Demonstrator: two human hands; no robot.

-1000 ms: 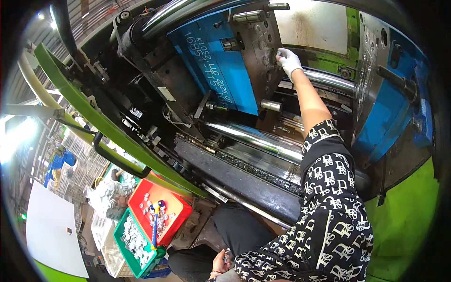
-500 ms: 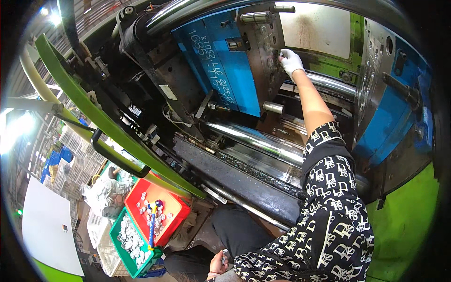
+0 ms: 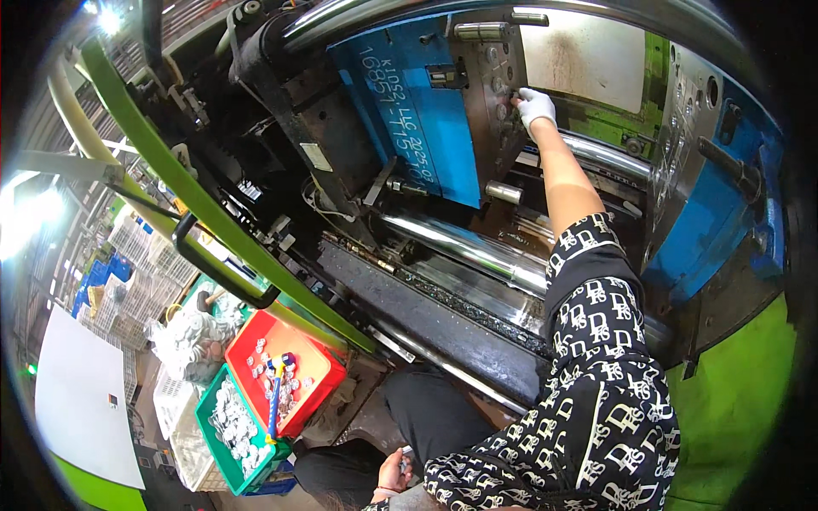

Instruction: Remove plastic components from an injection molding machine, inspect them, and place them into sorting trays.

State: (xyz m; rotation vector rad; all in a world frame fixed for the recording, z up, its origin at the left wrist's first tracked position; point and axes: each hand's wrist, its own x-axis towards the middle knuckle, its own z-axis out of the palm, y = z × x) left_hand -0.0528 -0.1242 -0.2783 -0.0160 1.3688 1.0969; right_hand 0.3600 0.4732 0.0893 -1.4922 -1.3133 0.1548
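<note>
My right hand (image 3: 536, 108), in a white glove with the fingertips showing, reaches out to the steel face of the left mold half (image 3: 490, 111). Its fingers are bent together at the row of round cavities; whatever may be between them is too small to make out. This mold half has a blue side with white handwriting. Low down, near my dark trousers, my bare left hand (image 3: 393, 471) is curled around a small greyish object, mostly hidden by the fingers.
The other mold half (image 3: 694, 196) stands at the right. Polished tie bars (image 3: 464, 247) run beneath the gap. At lower left are a red tray (image 3: 317, 375) with small round parts and a blue-and-yellow tool (image 3: 275, 396), and a green tray (image 3: 209, 417) of pale parts. A green door frame (image 3: 183, 183) curves alongside.
The view has shifted slightly, so the machine and trays sit a little differently in the picture. My right hand stays at the mold face and my left stays low, still closed.
</note>
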